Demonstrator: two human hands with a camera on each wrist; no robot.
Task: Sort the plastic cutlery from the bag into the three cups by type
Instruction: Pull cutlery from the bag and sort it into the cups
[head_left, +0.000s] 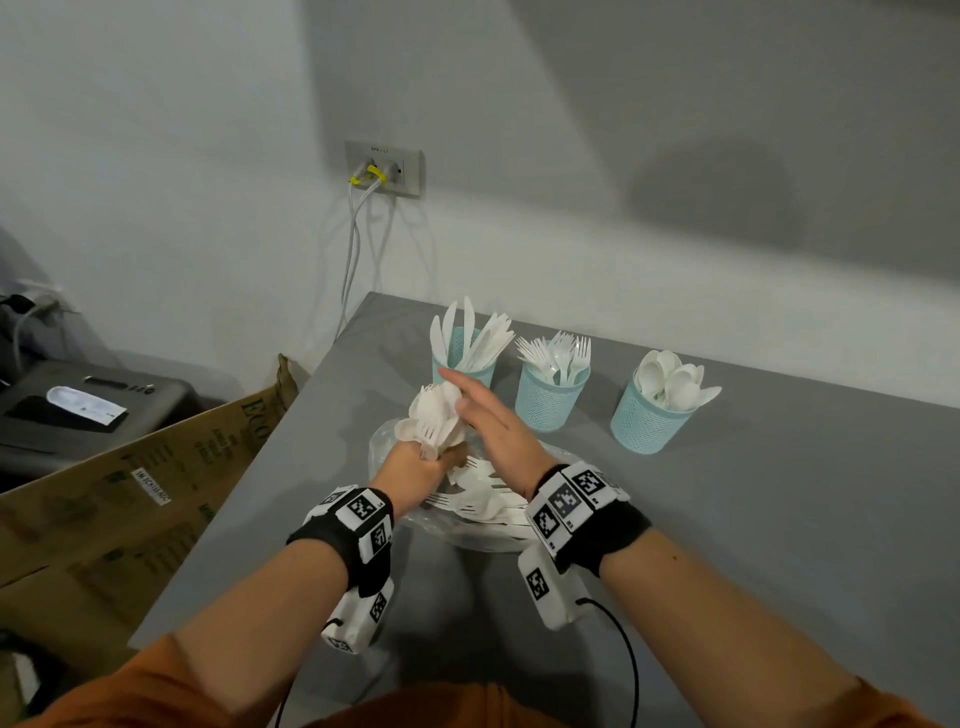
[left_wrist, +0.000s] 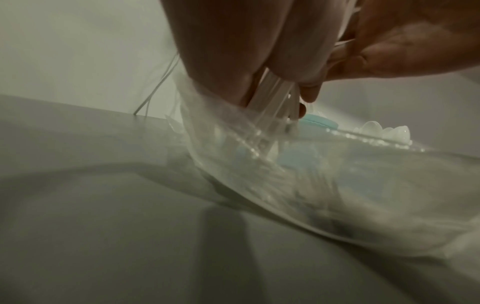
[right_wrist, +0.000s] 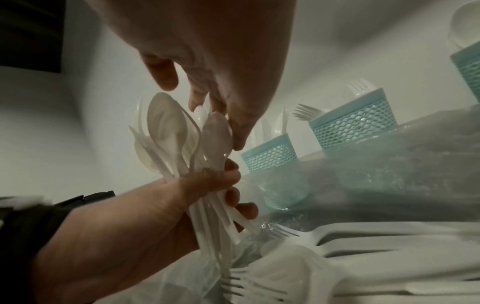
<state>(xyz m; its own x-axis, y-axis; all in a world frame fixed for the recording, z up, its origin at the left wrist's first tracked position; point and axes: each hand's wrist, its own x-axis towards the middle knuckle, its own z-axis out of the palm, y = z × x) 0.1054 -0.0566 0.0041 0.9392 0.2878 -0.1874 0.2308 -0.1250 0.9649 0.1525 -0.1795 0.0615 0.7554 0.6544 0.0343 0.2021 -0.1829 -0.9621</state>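
Note:
My left hand (head_left: 431, 460) grips a bunch of white plastic spoons and forks (head_left: 434, 421) by the handles, heads up, above the clear bag (head_left: 467, 535). In the right wrist view the left hand (right_wrist: 207, 185) wraps round the bunch (right_wrist: 176, 133). The straight fingers of my right hand (head_left: 457, 387) touch the spoon heads, with the thumb held apart from them. More forks (right_wrist: 363, 236) lie in the bag (right_wrist: 389, 164). Behind stand three teal mesh cups: knives (head_left: 462, 358), forks (head_left: 550, 395), spoons (head_left: 649, 415).
The grey table (head_left: 779, 519) ends just left of the bag. Beyond that edge are a cardboard box (head_left: 156, 493) and a grey machine (head_left: 78, 405). Cables hang from a wall socket (head_left: 384, 169) behind the table's back corner.

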